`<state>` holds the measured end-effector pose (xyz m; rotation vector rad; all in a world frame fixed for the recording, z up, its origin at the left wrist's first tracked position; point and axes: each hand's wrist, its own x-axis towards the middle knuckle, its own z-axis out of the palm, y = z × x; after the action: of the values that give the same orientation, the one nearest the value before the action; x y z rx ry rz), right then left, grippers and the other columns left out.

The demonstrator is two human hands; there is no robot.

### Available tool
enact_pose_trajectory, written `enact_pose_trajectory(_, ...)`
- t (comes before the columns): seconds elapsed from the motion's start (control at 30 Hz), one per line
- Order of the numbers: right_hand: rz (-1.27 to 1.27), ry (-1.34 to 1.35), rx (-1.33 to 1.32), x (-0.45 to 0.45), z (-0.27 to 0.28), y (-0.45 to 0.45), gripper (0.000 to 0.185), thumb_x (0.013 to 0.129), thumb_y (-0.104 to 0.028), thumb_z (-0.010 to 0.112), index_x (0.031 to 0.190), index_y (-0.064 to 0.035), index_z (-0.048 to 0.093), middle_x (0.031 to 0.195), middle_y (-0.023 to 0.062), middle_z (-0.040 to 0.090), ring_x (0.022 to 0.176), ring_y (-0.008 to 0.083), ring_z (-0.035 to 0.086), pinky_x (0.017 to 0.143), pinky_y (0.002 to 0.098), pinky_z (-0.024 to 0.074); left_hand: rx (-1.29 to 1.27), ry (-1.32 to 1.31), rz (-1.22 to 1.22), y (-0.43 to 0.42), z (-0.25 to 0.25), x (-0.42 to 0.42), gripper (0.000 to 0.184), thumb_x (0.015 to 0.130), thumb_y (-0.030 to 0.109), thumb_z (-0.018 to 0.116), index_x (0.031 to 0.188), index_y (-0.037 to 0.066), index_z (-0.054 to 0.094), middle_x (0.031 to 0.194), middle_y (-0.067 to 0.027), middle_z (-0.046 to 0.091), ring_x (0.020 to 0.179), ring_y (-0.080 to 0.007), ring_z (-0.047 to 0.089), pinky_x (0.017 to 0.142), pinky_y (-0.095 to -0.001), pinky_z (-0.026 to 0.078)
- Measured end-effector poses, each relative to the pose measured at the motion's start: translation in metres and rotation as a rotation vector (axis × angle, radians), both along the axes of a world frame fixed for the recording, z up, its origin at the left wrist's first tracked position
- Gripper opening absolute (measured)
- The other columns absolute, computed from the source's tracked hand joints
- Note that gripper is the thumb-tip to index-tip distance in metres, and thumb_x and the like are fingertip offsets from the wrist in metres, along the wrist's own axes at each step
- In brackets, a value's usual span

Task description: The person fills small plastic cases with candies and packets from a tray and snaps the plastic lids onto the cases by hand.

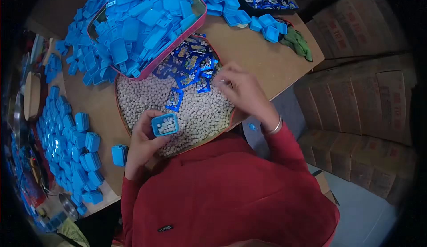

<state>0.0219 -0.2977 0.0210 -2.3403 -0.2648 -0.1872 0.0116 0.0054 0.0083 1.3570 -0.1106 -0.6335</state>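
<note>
My left hand holds a small open blue box with white pellets in it, over the near left part of a wide tray of white pellets. Above the tray's right side is my right hand, its fingers pinched together; what they hold, if anything, is too small to name. Blue printed packets lie on the pellets at the back of the tray, and one packet rests nearer the blue box.
A pink-rimmed container heaped with blue lids and boxes stands behind the tray. Closed blue boxes are piled at the left. A green cloth lies at the table's right corner. Cartons are stacked at the right.
</note>
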Motion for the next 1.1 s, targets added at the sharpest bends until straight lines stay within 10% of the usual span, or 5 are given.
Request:
enact_pose_trajectory(0.33, -0.371, -0.372, -0.318, 0.172, -0.103, -0.134, 0.051, 0.083, -0.013, 0.066, 0.130, -0.0058, 0.048, 0.109, 0.0221, 0.063, 0.096, 0.0424, 0.061, 0.075, 0.0485, 0.0499, -0.115, 0.068, -0.017, 0.002, -0.005, 0.006, 0.048, 0.074, -0.008, 0.068, 0.117, 0.003, 0.050, 0.109, -0.0071, 0.062, 0.103, -0.0196, 0.063, 0.091, -0.0319, 0.050)
enact_pose_trajectory(0.5, -0.444, -0.080, -0.632, 0.112, -0.044, -0.091, 0.014, 0.085, -0.010, 0.063, 0.097, -0.0024, 0.066, 0.091, 0.0206, 0.065, 0.083, 0.0370, 0.064, 0.068, 0.0454, 0.0502, -0.050, 0.003, 0.060, 0.002, -0.003, 0.003, 0.051, 0.074, -0.005, 0.074, 0.119, 0.004, 0.052, 0.107, -0.0020, 0.062, 0.098, -0.0100, 0.060, 0.081, -0.0259, 0.050)
enact_pose_trajectory(0.63, -0.039, 0.075, 0.270, 0.026, 0.010, -0.009, 0.013, 0.084, -0.008, 0.065, 0.092, 0.0019, 0.062, 0.085, 0.0145, 0.063, 0.075, 0.0293, 0.064, 0.064, 0.0362, 0.0492, -0.096, -0.002, 0.047, -0.002, -0.001, 0.004, 0.048, 0.077, -0.004, 0.073, 0.119, 0.004, 0.051, 0.106, -0.0015, 0.060, 0.097, -0.0087, 0.059, 0.083, -0.0253, 0.049)
enact_pose_trajectory(0.77, 0.570, -0.112, -0.032, -0.011, 0.014, 0.054, 0.013, 0.080, -0.003, 0.068, 0.093, -0.0041, 0.063, 0.083, 0.0103, 0.060, 0.071, 0.0254, 0.062, 0.059, 0.0331, 0.0488, -0.053, -0.031, 0.021, -0.005, -0.002, -0.001, 0.048, 0.078, -0.001, 0.073, 0.120, 0.004, 0.052, 0.105, -0.0020, 0.062, 0.095, -0.0092, 0.059, 0.080, -0.0247, 0.050)
enact_pose_trajectory(1.1, 0.593, -0.318, 0.045, -0.022, -0.011, 0.086, 0.011, 0.078, -0.006, 0.059, 0.089, -0.0049, 0.055, 0.074, 0.0086, 0.049, 0.064, 0.0271, 0.056, 0.051, 0.0389, 0.0431, 0.152, -0.309, -0.002, -0.004, 0.000, -0.013, 0.050, 0.078, 0.001, 0.073, 0.123, 0.001, 0.051, 0.108, -0.0053, 0.063, 0.101, -0.0117, 0.060, 0.089, -0.0290, 0.049)
